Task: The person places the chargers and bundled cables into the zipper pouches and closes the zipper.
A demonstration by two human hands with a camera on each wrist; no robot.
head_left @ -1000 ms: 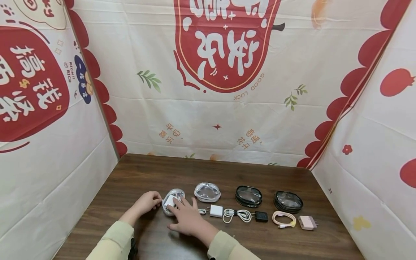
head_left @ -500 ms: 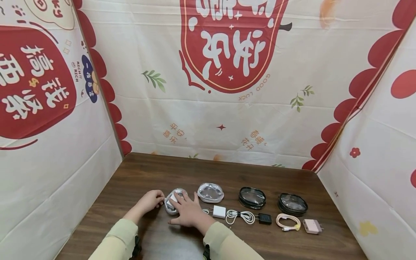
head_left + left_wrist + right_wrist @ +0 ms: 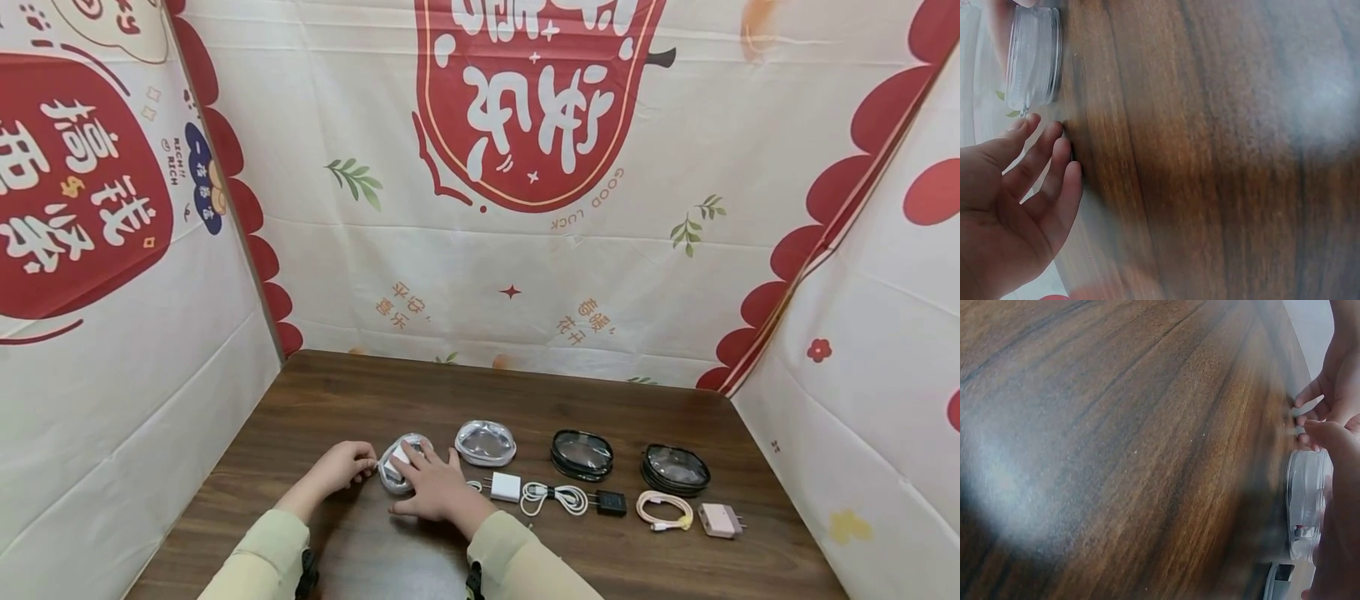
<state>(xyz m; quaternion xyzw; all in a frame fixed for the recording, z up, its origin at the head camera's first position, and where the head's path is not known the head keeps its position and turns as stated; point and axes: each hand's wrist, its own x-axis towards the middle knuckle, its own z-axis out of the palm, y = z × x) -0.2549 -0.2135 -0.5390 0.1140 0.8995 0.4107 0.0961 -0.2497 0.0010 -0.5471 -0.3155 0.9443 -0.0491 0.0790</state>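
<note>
A small oval clear pouch with a silvery rim lies at the left of the row, with a white charger block showing through its top. At its left end my left hand pinches a small zipper pull between thumb and index finger, the other fingers loosely bent beside it. My right hand rests on the pouch with its fingers spread, hiding part of it. The right wrist view shows the pouch's clear side wall standing low on the table.
To the right are another clear pouch and two black-rimmed pouches. In front lie a white charger, a white cable, a black charger, a pink cable and a pink charger. Fabric walls surround the wooden table.
The head view has shifted slightly. Both hands keep nearly the same places on the pouch, the left at the zipper pull and the right on top.
</note>
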